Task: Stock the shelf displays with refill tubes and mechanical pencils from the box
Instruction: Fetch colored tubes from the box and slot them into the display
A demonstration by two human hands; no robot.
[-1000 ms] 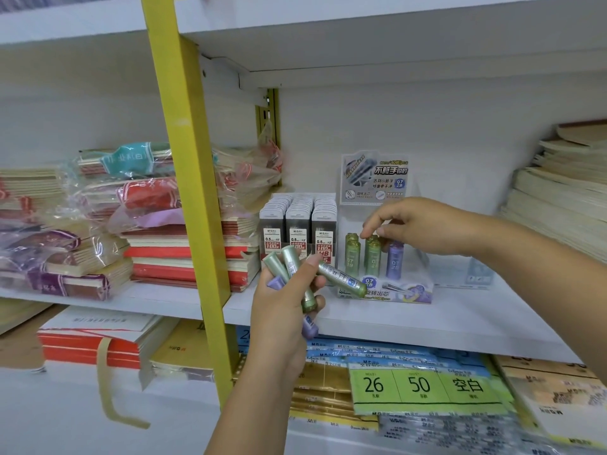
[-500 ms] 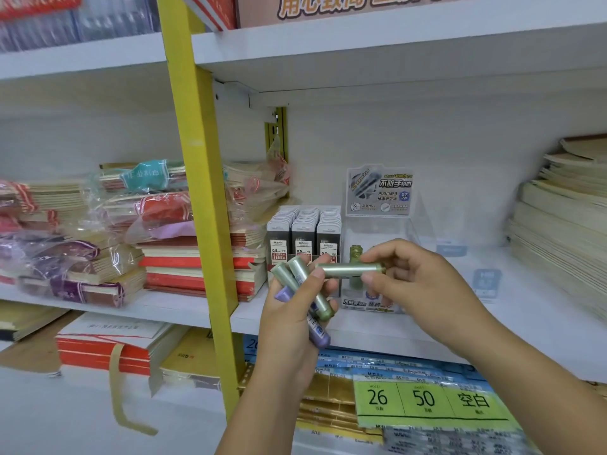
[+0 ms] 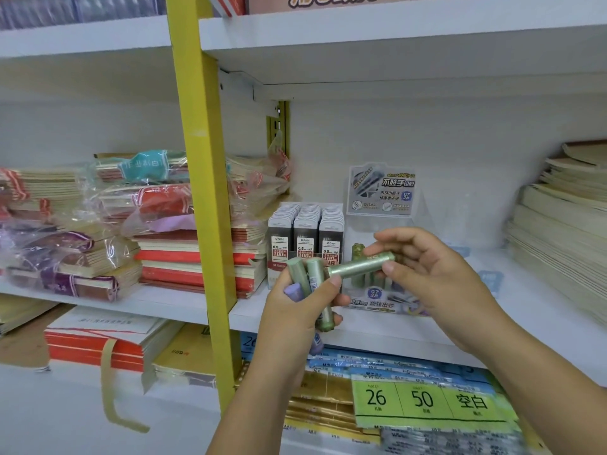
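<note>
My left hand point(image 3: 297, 318) grips a bunch of green and purple refill tubes point(image 3: 310, 277) in front of the shelf. My right hand point(image 3: 430, 280) pinches one green refill tube point(image 3: 359, 266) that lies sideways, its left end by my left thumb. Behind both hands a clear display stand point(image 3: 381, 300) with a printed header card sits on the white shelf point(image 3: 377, 333); a few green tubes point(image 3: 358, 254) stand upright in it. Left of the stand is a dark display box of lead refill cases point(image 3: 305, 234).
A yellow upright post point(image 3: 205, 198) divides the shelving. Bagged and stacked notebooks point(image 3: 184, 244) fill the left of the shelf, and paper stacks point(image 3: 565, 224) the right. Loose-leaf packs with a green 26/50 label point(image 3: 423, 402) lie on the lower shelf.
My right hand left the display stand, came to my left hand and took hold of one green tube from the bunch. It now draws that tube slightly up and right.
</note>
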